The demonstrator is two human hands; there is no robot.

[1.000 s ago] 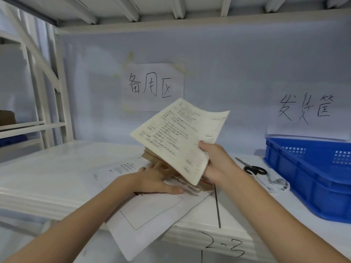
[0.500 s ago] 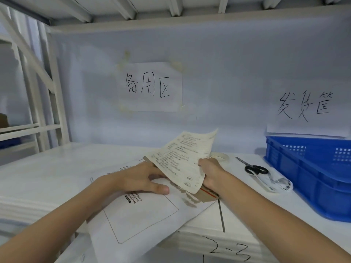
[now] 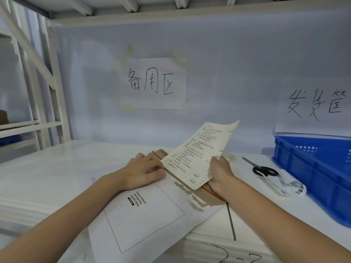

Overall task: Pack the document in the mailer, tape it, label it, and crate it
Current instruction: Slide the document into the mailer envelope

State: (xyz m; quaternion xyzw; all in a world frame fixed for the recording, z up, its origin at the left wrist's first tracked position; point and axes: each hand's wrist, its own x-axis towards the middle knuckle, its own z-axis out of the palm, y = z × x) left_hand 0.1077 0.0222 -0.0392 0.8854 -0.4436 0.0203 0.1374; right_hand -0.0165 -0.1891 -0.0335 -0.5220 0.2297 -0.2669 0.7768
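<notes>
Right hand (image 3: pixel 218 175) grips the document (image 3: pixel 199 154) w/ its bottom edge at the mailer (image 3: pixel 152 215) mouth, left hand (image 3: pixel 142 171) lies flat, fingers straight, pinning the mailer down. Paper's floppy, so imo it could crumple or snag on the flap if pushed crooked. Scissors (image 3: pixel 264 170), tape roll (image 3: pixel 230 157) and blue crate (image 3: pixel 313 171) sit off to the right, nothing blocking tbh.
</notes>
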